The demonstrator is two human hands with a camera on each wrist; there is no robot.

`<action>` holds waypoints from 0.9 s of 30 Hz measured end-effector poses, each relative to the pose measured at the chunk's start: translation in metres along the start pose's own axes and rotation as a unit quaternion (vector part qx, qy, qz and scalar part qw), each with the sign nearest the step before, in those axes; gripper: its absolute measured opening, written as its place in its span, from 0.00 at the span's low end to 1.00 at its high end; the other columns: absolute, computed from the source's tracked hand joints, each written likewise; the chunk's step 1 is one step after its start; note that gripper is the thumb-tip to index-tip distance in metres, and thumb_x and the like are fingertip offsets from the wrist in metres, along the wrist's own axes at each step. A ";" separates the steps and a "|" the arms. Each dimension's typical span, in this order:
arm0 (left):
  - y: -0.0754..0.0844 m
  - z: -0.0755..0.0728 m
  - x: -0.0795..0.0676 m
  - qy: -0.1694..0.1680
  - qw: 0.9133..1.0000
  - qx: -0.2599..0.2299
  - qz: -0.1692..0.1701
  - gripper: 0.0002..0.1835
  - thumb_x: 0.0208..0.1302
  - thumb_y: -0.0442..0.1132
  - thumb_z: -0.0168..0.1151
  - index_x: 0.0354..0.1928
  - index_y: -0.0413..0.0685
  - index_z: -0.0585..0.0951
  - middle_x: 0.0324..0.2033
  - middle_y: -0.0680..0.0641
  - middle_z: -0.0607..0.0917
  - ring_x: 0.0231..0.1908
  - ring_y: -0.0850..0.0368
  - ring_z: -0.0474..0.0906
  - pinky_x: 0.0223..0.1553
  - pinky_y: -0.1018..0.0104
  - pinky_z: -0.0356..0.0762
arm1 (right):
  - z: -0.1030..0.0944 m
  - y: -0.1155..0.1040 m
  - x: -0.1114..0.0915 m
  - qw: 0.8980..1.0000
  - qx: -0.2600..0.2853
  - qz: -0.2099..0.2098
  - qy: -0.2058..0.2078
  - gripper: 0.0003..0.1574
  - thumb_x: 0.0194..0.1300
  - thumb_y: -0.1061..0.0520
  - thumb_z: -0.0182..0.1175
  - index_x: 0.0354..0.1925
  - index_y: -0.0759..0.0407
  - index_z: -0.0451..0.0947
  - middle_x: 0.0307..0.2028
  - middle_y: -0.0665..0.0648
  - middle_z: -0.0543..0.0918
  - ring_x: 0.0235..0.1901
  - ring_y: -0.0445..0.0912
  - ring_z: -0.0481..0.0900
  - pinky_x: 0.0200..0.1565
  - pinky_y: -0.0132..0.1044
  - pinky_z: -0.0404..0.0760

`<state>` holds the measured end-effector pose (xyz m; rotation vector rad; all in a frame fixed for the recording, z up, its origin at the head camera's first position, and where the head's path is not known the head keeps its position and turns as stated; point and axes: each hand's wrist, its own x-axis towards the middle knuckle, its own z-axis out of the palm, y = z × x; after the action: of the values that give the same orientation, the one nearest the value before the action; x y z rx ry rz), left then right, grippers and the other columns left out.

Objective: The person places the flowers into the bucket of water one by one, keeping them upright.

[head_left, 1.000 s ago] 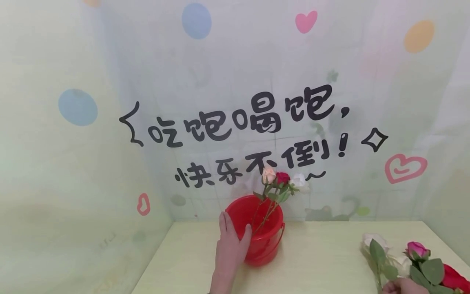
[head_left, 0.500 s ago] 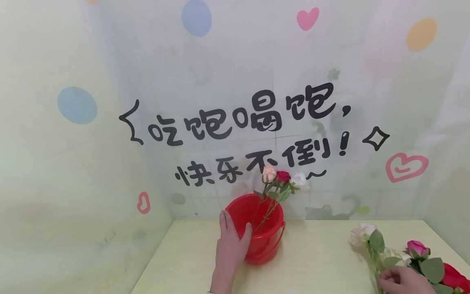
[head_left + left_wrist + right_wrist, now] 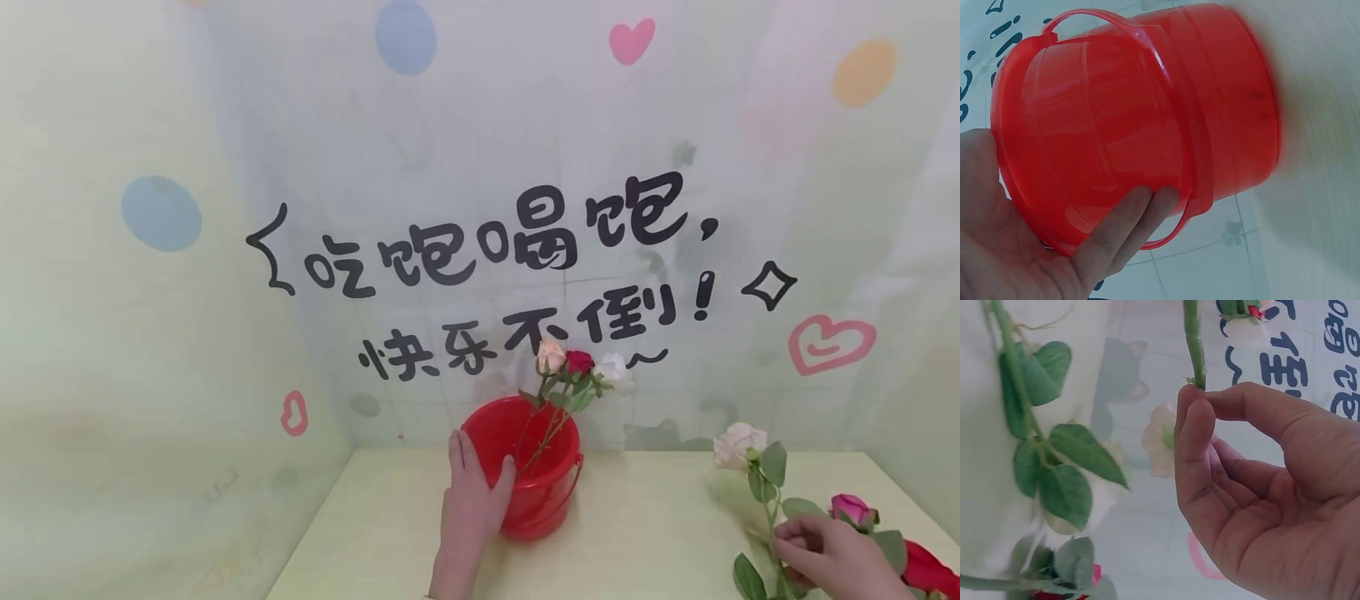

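Observation:
My left hand point(image 3: 471, 508) rests against the near left side of a red plastic bucket point(image 3: 540, 508). In the left wrist view its straight fingers point(image 3: 1119, 228) lie along the outer wall and the thumb is at the rim. Standing in the bucket and leaning right are a pale pink rose point(image 3: 551, 357), a red rose point(image 3: 579, 362) and a white rose point(image 3: 613, 368). At the right, my right hand point(image 3: 832, 550) pinches the green stem point(image 3: 1193, 347) of a pale rose point(image 3: 739, 446) between thumb and fingertips; its bloom is raised above the table.
More roses lie at the right of the table point(image 3: 637, 533): a magenta rose point(image 3: 853, 508) and a red rose point(image 3: 930, 568), partly behind the right hand. Green leaves point(image 3: 1066, 497) of a lying stem show in the right wrist view. A printed curtain point(image 3: 480, 125) stands behind.
The right hand has moved up and slightly left, drawing the pale rose away from the lying flowers, its bloom now higher. The left hand and the bucket have stayed in place.

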<state>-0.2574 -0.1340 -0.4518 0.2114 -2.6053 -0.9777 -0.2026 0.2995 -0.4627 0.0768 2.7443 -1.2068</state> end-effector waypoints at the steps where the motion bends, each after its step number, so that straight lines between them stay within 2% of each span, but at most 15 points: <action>1: 0.000 0.000 0.000 0.001 1.000 -0.001 0.000 0.57 0.63 0.54 0.73 0.83 0.37 0.52 0.79 0.35 0.59 0.39 0.43 0.87 0.40 0.46 0.91 | -0.001 -0.004 0.000 1.000 0.010 -0.009 0.004 0.16 0.75 0.58 0.62 0.46 0.74 0.82 0.33 0.52 0.85 0.31 0.47 0.83 0.34 0.38 0.86; 5: -0.001 0.000 -0.001 0.002 1.000 0.000 0.001 0.57 0.63 0.55 0.73 0.83 0.37 0.52 0.79 0.35 0.59 0.39 0.44 0.87 0.40 0.47 0.91 | -0.004 -0.018 0.002 0.998 0.040 -0.035 0.019 0.17 0.76 0.58 0.62 0.49 0.74 0.82 0.36 0.53 0.87 0.32 0.46 0.85 0.35 0.36 0.88; 10: 0.000 -0.001 -0.001 0.001 1.000 0.003 0.003 0.57 0.63 0.55 0.73 0.83 0.37 0.52 0.79 0.35 0.59 0.34 0.48 0.86 0.39 0.48 0.91 | -0.009 -0.036 0.005 0.997 0.061 -0.053 0.016 0.22 0.79 0.53 0.60 0.55 0.73 0.79 0.40 0.54 0.87 0.35 0.46 0.86 0.38 0.36 0.88; 16: 0.000 -0.003 -0.002 0.005 1.000 0.005 0.002 0.57 0.63 0.55 0.73 0.83 0.37 0.52 0.79 0.35 0.60 0.35 0.47 0.87 0.39 0.48 0.91 | -0.011 -0.067 0.009 0.993 0.044 -0.093 0.049 0.23 0.78 0.49 0.62 0.55 0.69 0.80 0.40 0.54 0.88 0.33 0.43 0.87 0.37 0.34 0.87; 27: -0.001 -0.003 -0.002 -0.011 1.000 -0.009 -0.002 0.57 0.64 0.56 0.71 0.84 0.38 0.50 0.79 0.36 0.58 0.30 0.52 0.84 0.39 0.48 0.91 | -0.006 -0.125 0.024 0.971 0.068 -0.202 0.112 0.20 0.76 0.54 0.65 0.53 0.71 0.80 0.38 0.58 0.88 0.30 0.40 0.87 0.35 0.33 0.87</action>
<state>-0.2543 -0.1359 -0.4505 0.2038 -2.6158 -1.0095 -0.2397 0.2194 -0.3712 -0.3727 2.9614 -1.5740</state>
